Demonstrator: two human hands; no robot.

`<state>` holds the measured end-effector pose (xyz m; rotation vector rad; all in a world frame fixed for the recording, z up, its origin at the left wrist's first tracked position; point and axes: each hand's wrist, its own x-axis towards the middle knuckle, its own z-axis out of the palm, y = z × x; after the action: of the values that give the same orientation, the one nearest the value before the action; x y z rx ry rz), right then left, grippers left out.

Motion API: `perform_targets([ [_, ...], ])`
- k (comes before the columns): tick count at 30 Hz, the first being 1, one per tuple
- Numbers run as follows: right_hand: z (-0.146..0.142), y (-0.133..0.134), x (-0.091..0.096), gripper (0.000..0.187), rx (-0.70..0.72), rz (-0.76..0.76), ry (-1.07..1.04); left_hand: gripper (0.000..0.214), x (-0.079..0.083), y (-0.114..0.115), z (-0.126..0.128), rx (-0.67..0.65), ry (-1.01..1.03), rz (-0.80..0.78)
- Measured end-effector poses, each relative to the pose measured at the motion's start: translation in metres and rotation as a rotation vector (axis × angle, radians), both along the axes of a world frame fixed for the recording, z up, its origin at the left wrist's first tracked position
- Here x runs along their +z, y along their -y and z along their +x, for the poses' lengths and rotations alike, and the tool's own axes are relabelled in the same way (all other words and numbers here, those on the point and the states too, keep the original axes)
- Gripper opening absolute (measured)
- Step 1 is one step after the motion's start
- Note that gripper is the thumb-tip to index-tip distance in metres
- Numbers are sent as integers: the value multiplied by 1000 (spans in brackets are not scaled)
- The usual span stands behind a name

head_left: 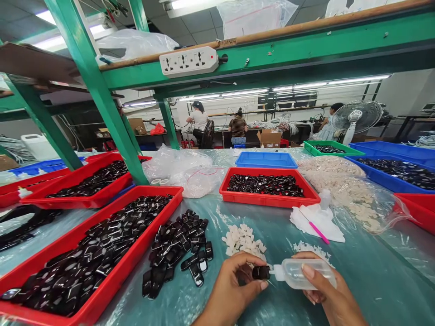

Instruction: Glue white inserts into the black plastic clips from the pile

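Note:
My left hand (pixel 239 283) pinches a small black plastic casing (pixel 261 272) between thumb and fingers. In my right hand (pixel 326 283) lies a translucent squeeze bottle (pixel 294 274), held sideways with its narrow nozzle pointing left. The nozzle tip meets the casing's right end; whether it goes inside is too small to tell. Just behind my left hand is a heap of cream-coloured small pieces (pixel 243 239). Smaller white bits (pixel 312 250) lie behind the bottle. Left of my hands, a loose pile of glossy black casings (pixel 183 240) rests on the green table covering.
A long red tray (pixel 112 290) of black casings runs along the left. Another red tray (pixel 268 199) stands ahead, before an empty blue tray (pixel 267 159). A pink-handled tool (pixel 319 232) lies on white cloth (pixel 302 222), near a bag of cream pieces (pixel 360 203). A green post (pixel 98 90) rises at left.

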<state>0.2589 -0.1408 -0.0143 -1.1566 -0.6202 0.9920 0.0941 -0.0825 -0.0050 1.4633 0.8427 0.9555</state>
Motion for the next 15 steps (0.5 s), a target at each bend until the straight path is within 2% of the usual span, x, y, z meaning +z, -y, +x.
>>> perform_targets([
  [7,2,1,-6,40,1,-5,174,22,2,2,0,-12,-46,23],
  [15,2,0,-3,44,17,-24,191,23,3,2,-1,-8,-106,52],
])
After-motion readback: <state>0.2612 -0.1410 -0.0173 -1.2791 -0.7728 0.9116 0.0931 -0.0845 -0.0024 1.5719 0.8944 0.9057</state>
